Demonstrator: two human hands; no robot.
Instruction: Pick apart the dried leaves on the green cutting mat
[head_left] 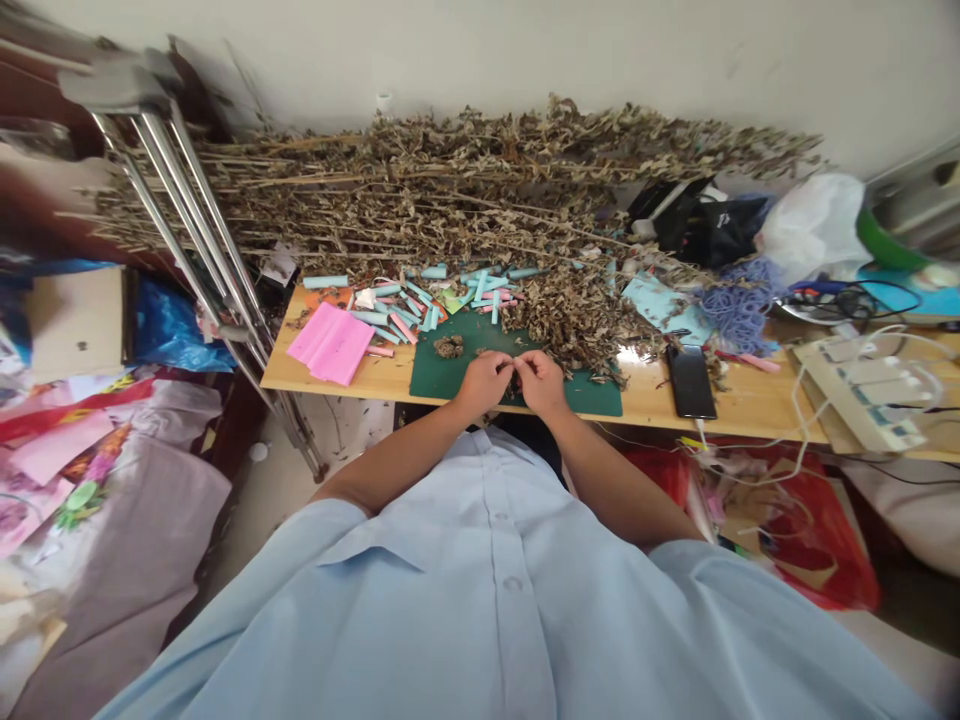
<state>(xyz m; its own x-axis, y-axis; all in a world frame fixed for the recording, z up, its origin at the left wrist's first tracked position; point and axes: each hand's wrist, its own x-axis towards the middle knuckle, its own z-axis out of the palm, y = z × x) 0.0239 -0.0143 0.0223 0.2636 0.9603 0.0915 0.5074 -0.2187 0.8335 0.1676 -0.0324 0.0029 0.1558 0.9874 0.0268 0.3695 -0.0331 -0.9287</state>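
My left hand and my right hand meet over the front of a green mat. Both are closed in a pinch, fingertips nearly touching, around something dark and too small to make out. A small clump of dried leaves lies on the mat, left of my hands. Behind and to the right is a heap of loose dried leaves. Blue and pink paper rolls are scattered behind the mat's left side. Pink paper sheets lie further left on the wooden table.
Long dried leafy stalks fill the back along the wall. Metal crutches lean at the left. A black phone with a cable, blue string and a power strip lie at the right.
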